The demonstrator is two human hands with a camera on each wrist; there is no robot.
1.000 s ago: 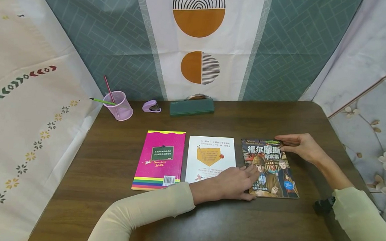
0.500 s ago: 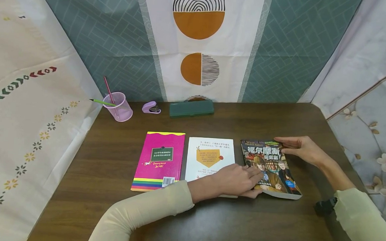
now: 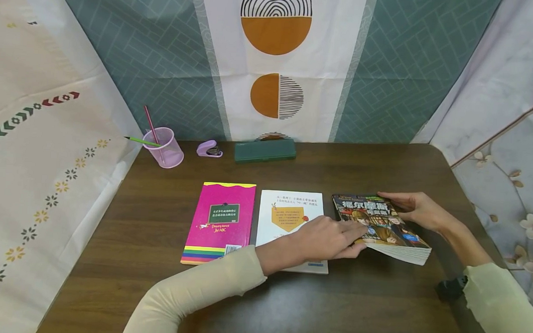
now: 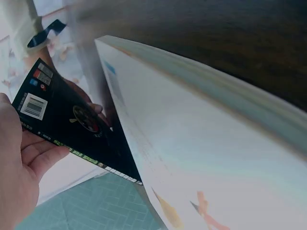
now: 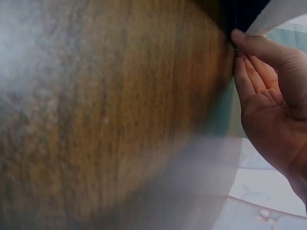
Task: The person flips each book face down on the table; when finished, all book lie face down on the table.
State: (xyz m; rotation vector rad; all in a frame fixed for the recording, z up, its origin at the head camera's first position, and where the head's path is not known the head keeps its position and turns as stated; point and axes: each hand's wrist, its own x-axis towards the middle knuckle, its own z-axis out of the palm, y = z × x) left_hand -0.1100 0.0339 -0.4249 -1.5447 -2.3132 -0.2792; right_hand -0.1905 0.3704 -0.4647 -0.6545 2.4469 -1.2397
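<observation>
A thick paperback book (image 3: 381,220) with a dark illustrated cover lies tilted at the table's right, its near edge raised and its page edges showing. My left hand (image 3: 328,237) grips its left edge near the lower corner. In the left wrist view its black back cover (image 4: 62,115) with a barcode shows, fingers under it. My right hand (image 3: 415,207) pinches the book's far right corner; in the right wrist view, thumb and fingertips meet at its dark edge. Under my left forearm, a white book (image 3: 289,210) lies flat and partly hidden. Left of that lies a pink book (image 3: 223,219).
Along the back of the wooden table (image 3: 120,289) stand a pink mesh cup (image 3: 169,154) with two pencils, a purple stapler (image 3: 208,148) and a green pencil case (image 3: 265,150). Patterned cloths hang behind and at both sides.
The dark book lay flat; its near edge has come up off the table with my left hand, showing the pages. My right hand has stayed at the far right corner.
</observation>
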